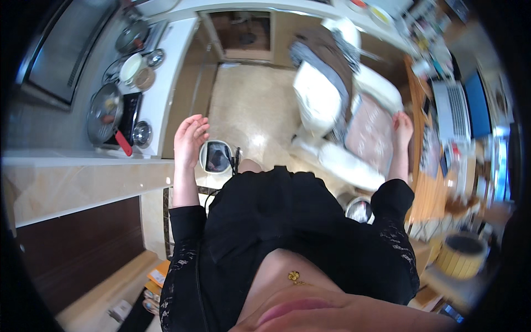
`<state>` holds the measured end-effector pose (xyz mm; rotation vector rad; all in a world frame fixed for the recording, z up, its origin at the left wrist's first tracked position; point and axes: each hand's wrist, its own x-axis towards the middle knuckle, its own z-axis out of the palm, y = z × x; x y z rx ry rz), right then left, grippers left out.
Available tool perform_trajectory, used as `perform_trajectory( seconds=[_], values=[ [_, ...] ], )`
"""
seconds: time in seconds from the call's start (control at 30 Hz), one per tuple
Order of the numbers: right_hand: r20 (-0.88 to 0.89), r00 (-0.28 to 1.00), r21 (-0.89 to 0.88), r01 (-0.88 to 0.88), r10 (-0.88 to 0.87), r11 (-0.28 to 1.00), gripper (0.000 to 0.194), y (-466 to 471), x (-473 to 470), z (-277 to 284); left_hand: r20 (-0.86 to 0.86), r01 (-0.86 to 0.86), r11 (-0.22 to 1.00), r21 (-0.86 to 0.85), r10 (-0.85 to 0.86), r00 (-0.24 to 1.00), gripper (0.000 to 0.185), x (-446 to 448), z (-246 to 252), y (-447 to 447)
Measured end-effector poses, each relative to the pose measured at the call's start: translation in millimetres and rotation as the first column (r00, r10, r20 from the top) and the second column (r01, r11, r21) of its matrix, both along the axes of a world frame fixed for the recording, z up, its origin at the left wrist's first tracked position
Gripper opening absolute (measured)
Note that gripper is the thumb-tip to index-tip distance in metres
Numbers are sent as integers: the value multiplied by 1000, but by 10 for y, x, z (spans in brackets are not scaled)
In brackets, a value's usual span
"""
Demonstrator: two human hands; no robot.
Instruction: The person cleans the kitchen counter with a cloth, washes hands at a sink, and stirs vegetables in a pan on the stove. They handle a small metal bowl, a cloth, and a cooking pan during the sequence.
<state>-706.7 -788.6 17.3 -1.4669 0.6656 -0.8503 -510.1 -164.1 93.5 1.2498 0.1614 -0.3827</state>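
Note:
My left hand (191,137) is raised at the left, palm up with fingers loosely curled and apart, holding nothing. It hangs beside the kitchen counter, above a round waste bin (217,157) on the floor. My right hand (402,126) is at the right, by the edge of a white chair (379,85) with a pink cushion (370,135); whether it touches the chair I cannot tell. No object shows in its fingers. Grey and brown clothes (323,52) hang over the chair's back. On the counter stands a frying pan (105,114) with a red handle and food in it.
The white counter (176,54) also holds bowls, a cup (132,67) and a second pan (132,36). A wooden desk (427,199) at the right bears an open laptop (452,110) and clutter. A metal bin (359,209) stands near my right sleeve; a wooden bucket (460,255) is lower right.

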Motion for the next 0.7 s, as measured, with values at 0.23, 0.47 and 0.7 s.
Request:
perform_trajectory(
  seconds=[0.23,0.47,0.7],
  values=[
    [-100,747,-298,-653,658,696,20,1444,3887,1417,3,-235,967,-95,236,972,25,1536,-504,725],
    [-443,341,-366,-913,829,180,18,3245,6383,1361,15,-401,916,-26,401,916,24,3143,-370,1269],
    [-530,91,-548,-796,843,-258,29,5065,8961,916,39,-584,803,117,584,811,25,4156,-256,1544]
  ],
)
